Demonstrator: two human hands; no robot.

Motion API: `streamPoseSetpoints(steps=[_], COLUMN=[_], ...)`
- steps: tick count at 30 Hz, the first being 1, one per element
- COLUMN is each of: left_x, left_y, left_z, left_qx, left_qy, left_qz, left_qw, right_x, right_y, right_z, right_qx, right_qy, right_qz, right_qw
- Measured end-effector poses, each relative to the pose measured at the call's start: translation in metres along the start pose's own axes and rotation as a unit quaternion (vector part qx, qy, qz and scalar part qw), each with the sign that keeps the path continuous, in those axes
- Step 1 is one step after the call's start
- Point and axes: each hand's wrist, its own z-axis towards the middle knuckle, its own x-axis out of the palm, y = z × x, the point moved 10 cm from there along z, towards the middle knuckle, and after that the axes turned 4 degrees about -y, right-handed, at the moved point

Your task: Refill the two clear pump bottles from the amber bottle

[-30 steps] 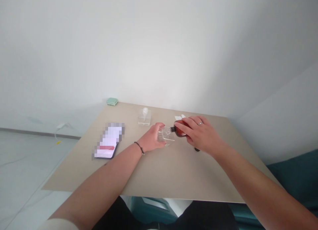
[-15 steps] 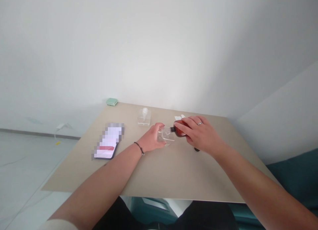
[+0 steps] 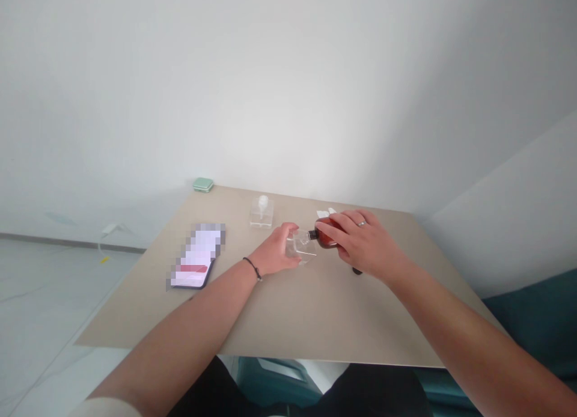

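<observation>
My left hand (image 3: 278, 249) is closed around a clear square container (image 3: 301, 246) at the middle of the table, fingers on its far side and thumb on the near side. In my right hand (image 3: 361, 240) lies a reddish-brown bottle (image 3: 327, 232), tipped on its side with its black threaded neck pointing left at the clear container's opening. The neck carries no cap. A small dark round piece (image 3: 357, 271), perhaps a cap, shows below my right palm. Whether liquid runs between the two I cannot make out.
Behind my left hand stands a clear square box (image 3: 262, 214) with a white-topped piece on it. A phone (image 3: 197, 258) lies on the left of the beige table (image 3: 315, 327). A green case (image 3: 203, 185) sits at the far left corner, and white paper (image 3: 323, 213) behind the bottle.
</observation>
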Motion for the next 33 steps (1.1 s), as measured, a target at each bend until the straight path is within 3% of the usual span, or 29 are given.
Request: streamPoseSetpoints(steps=[33], left_x=[-0.0008], left_y=[0.0006], left_z=[-0.0001], left_qx=[0.003], left_qy=[-0.006], left_qz=[-0.016], left_qw=[1.000], right_x=[-0.0014], right_y=[0.0011], right_z=[0.0031], right_qx=[-0.004], right_qy=[0.005], right_qz=[0.005], right_qw=[1.000])
